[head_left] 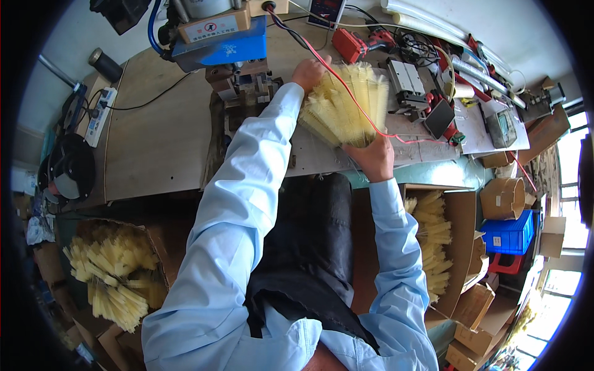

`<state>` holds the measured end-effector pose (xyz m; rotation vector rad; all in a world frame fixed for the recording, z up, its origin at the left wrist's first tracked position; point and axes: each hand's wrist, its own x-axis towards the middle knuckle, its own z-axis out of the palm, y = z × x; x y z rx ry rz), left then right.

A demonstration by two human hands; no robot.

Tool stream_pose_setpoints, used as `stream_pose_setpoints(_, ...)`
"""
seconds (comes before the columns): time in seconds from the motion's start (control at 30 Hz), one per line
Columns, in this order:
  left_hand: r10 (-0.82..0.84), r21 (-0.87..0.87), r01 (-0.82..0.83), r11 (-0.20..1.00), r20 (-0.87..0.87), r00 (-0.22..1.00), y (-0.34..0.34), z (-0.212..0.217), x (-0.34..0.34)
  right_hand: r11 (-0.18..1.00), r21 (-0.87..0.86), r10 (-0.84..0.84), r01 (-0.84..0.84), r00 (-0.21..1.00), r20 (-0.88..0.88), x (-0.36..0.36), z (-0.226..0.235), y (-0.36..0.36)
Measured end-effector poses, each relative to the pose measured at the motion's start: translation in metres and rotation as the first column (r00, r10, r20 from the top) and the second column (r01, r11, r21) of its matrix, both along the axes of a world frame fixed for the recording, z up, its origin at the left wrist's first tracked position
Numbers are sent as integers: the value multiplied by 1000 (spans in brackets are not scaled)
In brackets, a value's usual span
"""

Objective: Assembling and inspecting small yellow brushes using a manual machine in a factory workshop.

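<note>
A large bundle of pale yellow bristle strips point(348, 102) is fanned out between my hands over the front part of the workbench. My left hand point(311, 74) grips its far left side, with part of the fingers hidden behind the bristles. Around the near right end is my right hand point(374, 157), its thumb along the near edge and its other fingers mostly out of sight. A thin red cable point(354, 99) hangs across in front of the bristles. Left of the bundle stands a bench machine with a blue block point(219, 52) above a metal clamping fixture point(247, 93).
Boxes of yellow bristle strips stand below the bench at left point(114, 272) and right point(433, 247). A red cordless drill point(356, 44), a metal vise-like block point(405, 80) and loose cables lie at the back right. A blue crate point(508, 232) sits farther right. A power strip point(99, 117) lies at left.
</note>
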<state>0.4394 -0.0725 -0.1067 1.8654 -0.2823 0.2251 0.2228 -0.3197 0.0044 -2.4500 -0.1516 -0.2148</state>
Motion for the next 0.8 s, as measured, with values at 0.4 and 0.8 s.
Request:
stream_pose_setpoints(0.4,121,300,-210,931,289,950,5,69,-55,985,158,-65,73,996,-57,-3,-6,20)
stream_pose_setpoints(0.8,107,-675,-530,512,-562,820,-85,95,-290,967,242,-84,86,996,-18,-3,-23,17)
